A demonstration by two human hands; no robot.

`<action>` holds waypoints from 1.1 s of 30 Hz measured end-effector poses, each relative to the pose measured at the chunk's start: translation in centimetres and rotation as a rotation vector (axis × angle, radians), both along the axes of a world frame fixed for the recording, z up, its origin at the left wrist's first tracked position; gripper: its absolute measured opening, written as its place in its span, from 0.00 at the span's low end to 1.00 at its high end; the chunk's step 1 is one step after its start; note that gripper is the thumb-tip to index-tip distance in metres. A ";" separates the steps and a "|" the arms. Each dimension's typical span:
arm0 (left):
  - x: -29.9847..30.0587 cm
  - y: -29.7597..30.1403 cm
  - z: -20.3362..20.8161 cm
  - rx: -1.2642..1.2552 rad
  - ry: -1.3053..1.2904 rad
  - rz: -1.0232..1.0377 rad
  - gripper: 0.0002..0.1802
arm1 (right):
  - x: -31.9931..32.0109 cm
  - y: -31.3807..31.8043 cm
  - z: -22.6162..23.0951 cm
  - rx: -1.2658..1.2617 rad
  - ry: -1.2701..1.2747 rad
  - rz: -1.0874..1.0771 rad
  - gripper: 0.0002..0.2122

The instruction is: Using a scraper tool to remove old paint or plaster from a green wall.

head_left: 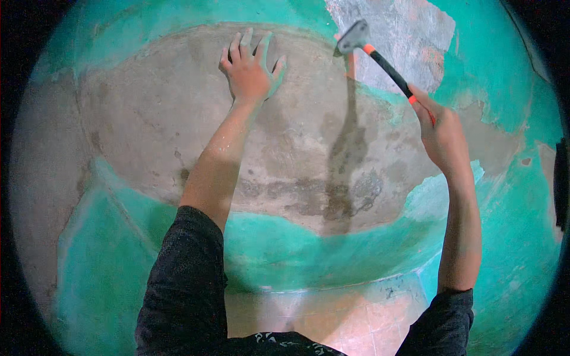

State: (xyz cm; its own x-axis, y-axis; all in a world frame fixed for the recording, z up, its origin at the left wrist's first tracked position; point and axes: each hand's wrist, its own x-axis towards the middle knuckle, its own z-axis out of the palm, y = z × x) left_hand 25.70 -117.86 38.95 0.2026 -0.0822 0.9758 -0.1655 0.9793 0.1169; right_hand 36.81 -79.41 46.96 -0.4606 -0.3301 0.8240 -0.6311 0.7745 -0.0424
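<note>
My right hand [442, 133] is wrapped round the handle of a scraper [389, 72], which is black with orange bands. The scraper's grey head [354, 37] points up and left, at the left edge of a whitish scraped patch [401, 38] on the wall. Whether its blade touches the surface, I cannot tell. My left hand [251, 74] lies against the bare grey-brown plaster [160, 107], fingers spread and holding nothing, near the plaster's upper edge.
Green paint [285, 246] with ragged edges surrounds the bare plaster. A pale flaked area [432, 199] lies beside my right forearm. Tiled floor [356, 317] shows below the wall. A dark object [560, 184] stands at the far right edge. Shadows fall down the plaster.
</note>
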 end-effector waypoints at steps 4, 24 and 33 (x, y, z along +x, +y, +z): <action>0.3 0.8 -0.5 -0.009 0.022 -0.029 0.36 | -0.4 0.8 -2.1 0.001 0.053 0.016 0.15; -2.3 18.4 2.3 0.133 0.094 -0.399 0.14 | -1.0 2.4 -1.7 0.018 -0.070 0.004 0.14; -3.5 17.3 3.1 0.174 0.128 -0.401 0.10 | -2.4 3.7 -1.7 0.000 -0.064 0.128 0.15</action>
